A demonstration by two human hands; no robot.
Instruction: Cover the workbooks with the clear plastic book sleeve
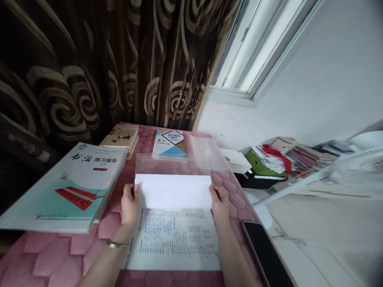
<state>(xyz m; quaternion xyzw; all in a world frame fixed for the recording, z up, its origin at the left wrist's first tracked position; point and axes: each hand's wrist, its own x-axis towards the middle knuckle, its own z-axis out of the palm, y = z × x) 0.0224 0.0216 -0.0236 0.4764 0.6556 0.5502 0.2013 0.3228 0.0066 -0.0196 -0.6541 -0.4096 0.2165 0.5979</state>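
Observation:
An opened book point(179, 243) lies on the pink table, its printed page marked with blue handwriting. Across its far part is a blank white paper flap point(175, 190), raised a little and held by both hands. My left hand point(130, 201) pinches the flap's left edge, thumb on top; a silver bangle is on that wrist. At the right edge, my right hand point(220, 199) grips the flap in the same way, fingers curled beneath. A clear plastic book cover point(173, 164) shows beyond the flap; whether it wraps the book I cannot tell.
Left stand a stack of green-and-white workbooks point(89, 171) and smaller tan books point(121, 136). A blue-and-white math book point(170, 143) and another clear plastic sheet point(206, 151) lie at the back. A phone point(266, 255) rests near the right edge; a white fan point(329, 171) stands beyond.

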